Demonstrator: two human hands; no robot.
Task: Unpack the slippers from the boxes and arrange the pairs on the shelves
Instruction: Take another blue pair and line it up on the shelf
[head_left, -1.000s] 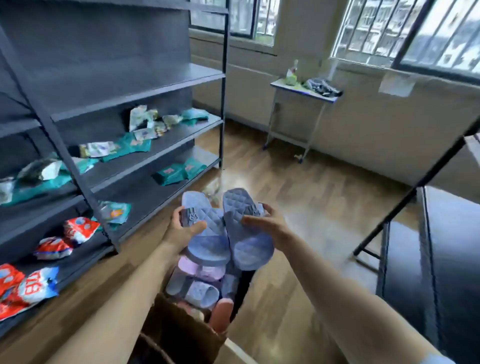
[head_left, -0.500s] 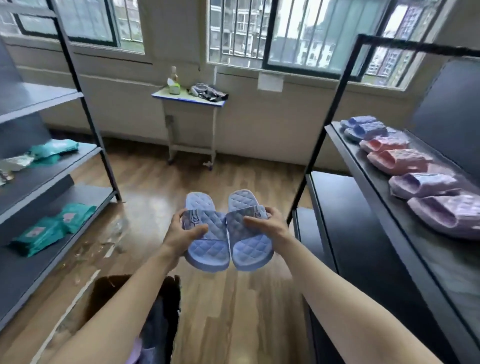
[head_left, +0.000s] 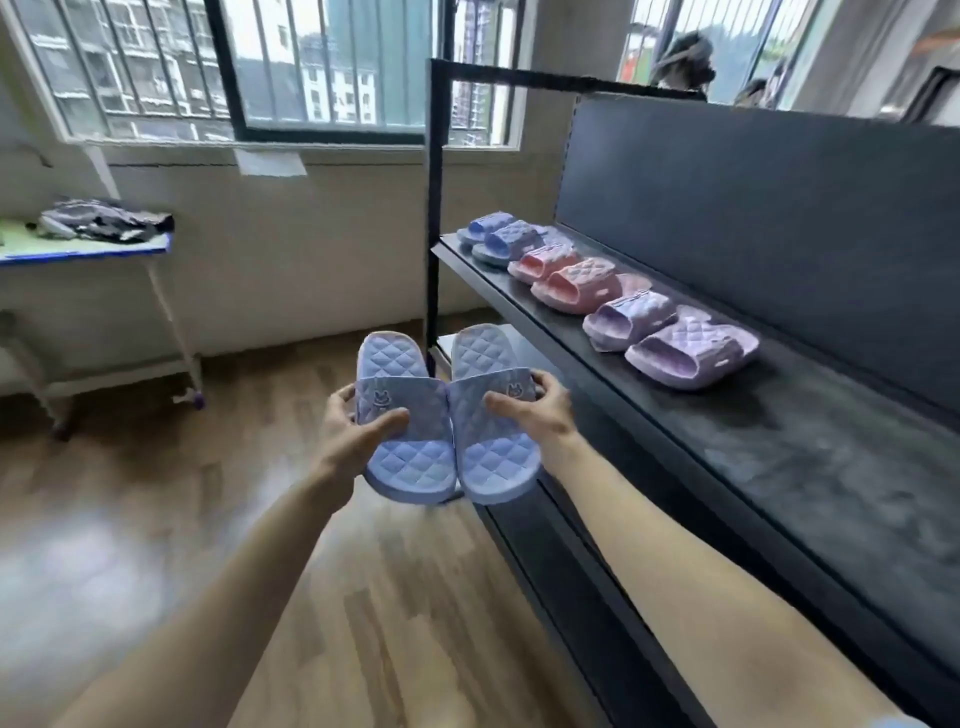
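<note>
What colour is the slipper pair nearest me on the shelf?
Lilac quilted slipper pair, clearest in head view.

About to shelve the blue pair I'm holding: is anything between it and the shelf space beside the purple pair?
Nothing visible. The shelf lies bare nearer than the purple pair, and only air separates it from the held blue pair.

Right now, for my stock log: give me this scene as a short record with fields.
held: light blue quilted foam slippers, a pair, side by side
left hand: grips the left slipper's strap
right hand: grips the right slipper's strap
dark metal shelf: right of the hands
on shelf, far to near: blue quilted pair, pink quilted pair, lilac quilted pair
</note>
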